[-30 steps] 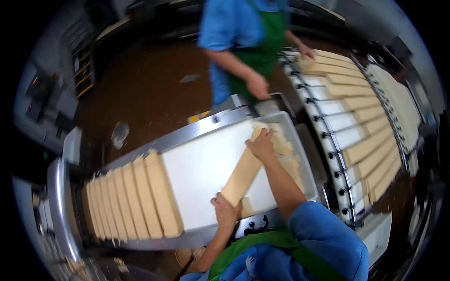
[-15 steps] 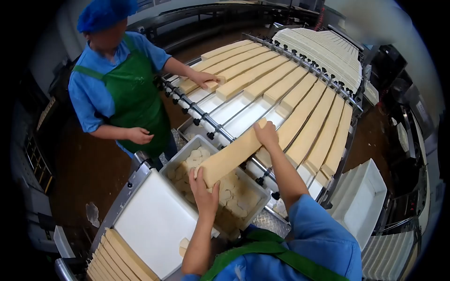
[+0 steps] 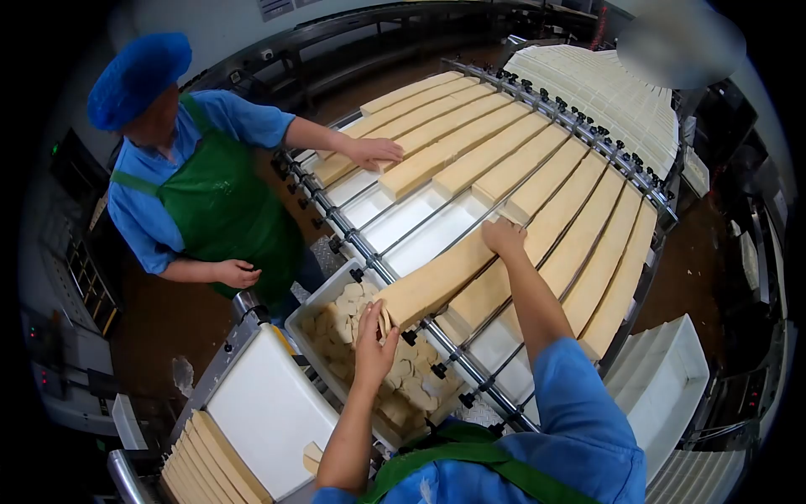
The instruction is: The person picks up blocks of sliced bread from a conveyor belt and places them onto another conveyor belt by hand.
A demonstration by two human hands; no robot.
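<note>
Head view: left hand (image 3: 375,349) and right hand (image 3: 505,239) are gripping one pale-yellow slab (image 3: 437,281) over a white slotted bed (image 3: 437,227); one scrap bin (image 3: 321,291) is sitting below, one co-worker (image 3: 235,214) is standing alongside, brown floor (image 3: 159,323) is showing.

The left hand (image 3: 374,354) and right hand (image 3: 505,238) hold a pale strip (image 3: 441,281) across the belt's (image 3: 424,239) near edge, partly over a bin (image 3: 304,334).
</note>
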